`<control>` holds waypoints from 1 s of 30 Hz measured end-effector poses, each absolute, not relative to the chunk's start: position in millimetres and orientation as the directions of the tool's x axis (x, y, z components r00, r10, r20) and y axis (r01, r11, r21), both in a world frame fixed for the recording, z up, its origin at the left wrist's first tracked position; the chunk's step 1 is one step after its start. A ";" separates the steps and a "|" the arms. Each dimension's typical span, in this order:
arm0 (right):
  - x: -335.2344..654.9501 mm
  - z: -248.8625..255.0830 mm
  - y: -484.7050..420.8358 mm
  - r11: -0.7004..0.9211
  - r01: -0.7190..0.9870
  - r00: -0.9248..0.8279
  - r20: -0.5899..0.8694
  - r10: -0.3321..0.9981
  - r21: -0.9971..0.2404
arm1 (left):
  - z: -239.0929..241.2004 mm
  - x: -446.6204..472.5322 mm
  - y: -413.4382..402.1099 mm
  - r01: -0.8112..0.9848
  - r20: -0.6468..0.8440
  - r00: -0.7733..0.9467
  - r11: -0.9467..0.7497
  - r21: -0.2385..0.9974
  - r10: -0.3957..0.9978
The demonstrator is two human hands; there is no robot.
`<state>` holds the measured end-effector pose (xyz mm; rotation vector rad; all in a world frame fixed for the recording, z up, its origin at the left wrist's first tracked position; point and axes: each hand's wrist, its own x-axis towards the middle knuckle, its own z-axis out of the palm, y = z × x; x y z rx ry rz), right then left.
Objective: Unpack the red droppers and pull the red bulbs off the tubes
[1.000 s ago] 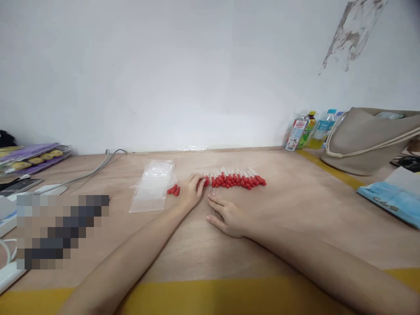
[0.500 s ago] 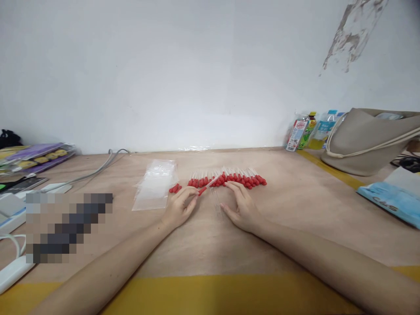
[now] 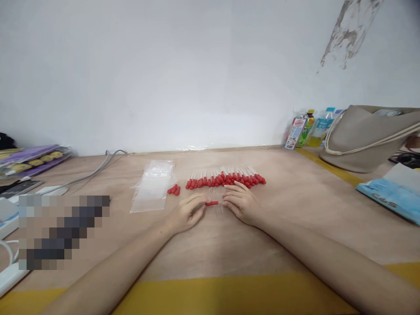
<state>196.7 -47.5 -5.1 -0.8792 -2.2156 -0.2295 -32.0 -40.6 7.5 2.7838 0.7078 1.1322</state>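
Note:
A dropper with a red rubber bulb (image 3: 211, 203) lies level between my hands. My left hand (image 3: 188, 213) is closed, pinching the bulb's left end at the fingertips. On the other side my right hand (image 3: 243, 204) has its thumb and fingers closed round the clear tube end, which they mostly hide. Several thin glass tubes (image 3: 217, 211) lie loose on the table beneath and between the hands. Just beyond stands a long row of red-bulbed droppers (image 3: 226, 178), tubes pointing to the wall. A few loose red bulbs (image 3: 174, 190) sit beyond my left hand.
Clear plastic bags (image 3: 151, 189) are stacked left of the bulbs. A grey cable (image 3: 95, 171) and a power strip (image 3: 13, 273) are at the left. Drink bottles (image 3: 323, 127), a beige bag (image 3: 364, 140) and a blue tissue pack (image 3: 389, 197) stand or lie at the right.
The dropper in my left hand has swung from slanting up to level and come nearer. My right hand's fingers have closed in on its tube end.

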 end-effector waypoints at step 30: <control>188.9 -17.5 -42.9 0.869 0.483 -0.522 0.760 0.387 -0.110 | 8.3 -6.1 -41.8 0.472 0.592 0.695 -0.880 0.055 0.409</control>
